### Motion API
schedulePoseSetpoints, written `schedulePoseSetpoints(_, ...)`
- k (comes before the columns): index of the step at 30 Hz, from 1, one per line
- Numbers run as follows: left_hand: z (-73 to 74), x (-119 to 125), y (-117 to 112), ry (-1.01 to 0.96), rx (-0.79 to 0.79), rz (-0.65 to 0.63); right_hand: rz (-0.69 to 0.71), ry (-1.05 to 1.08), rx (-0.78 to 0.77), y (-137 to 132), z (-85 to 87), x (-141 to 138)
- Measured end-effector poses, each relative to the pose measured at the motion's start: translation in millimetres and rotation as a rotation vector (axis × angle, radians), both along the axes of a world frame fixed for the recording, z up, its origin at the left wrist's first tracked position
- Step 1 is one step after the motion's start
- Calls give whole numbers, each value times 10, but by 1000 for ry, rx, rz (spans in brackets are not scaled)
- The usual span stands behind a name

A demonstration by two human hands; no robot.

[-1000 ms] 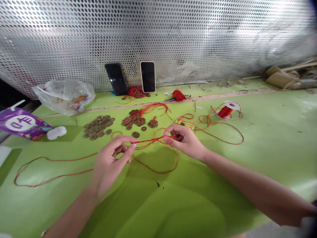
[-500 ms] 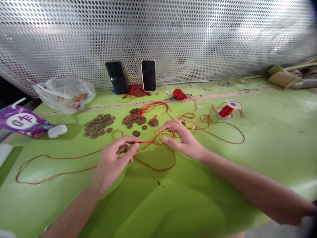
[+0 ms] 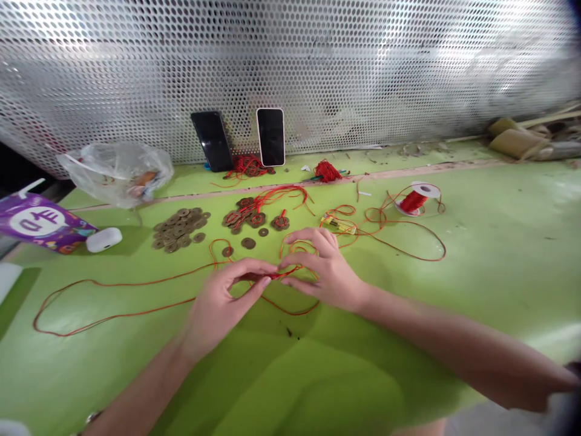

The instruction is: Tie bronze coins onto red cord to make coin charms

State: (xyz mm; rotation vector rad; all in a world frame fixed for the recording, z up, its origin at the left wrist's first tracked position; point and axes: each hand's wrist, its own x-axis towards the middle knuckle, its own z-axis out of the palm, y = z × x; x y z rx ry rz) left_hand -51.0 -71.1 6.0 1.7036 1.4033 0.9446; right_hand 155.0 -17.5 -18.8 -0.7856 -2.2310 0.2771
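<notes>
Over the green desk, the left hand pinches red cord between thumb and forefinger. Opposite, the right hand's fingers are parted (whether any touches a strand, I cannot tell). The cord, looping between them, looks light and limp, perhaps slippery; best gripped at the gathered strands. A small brown disc lies nearby.
</notes>
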Motion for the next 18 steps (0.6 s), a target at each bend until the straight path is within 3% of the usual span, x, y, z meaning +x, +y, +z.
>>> schedulePoseSetpoints(4,-3,16,-10,66,10,-27,21,37,46,4,-12,-10)
schedulePoseSetpoints(8,-11,18,7,219,139,-31,85,94,-1,12,9,-10)
schedulePoseSetpoints(14,-28,3,16,310,265,34,114,128,-107,13,47,-3)
schedulePoseSetpoints(18,-8,5,6,255,340,134,98,161,-145,24,44,0)
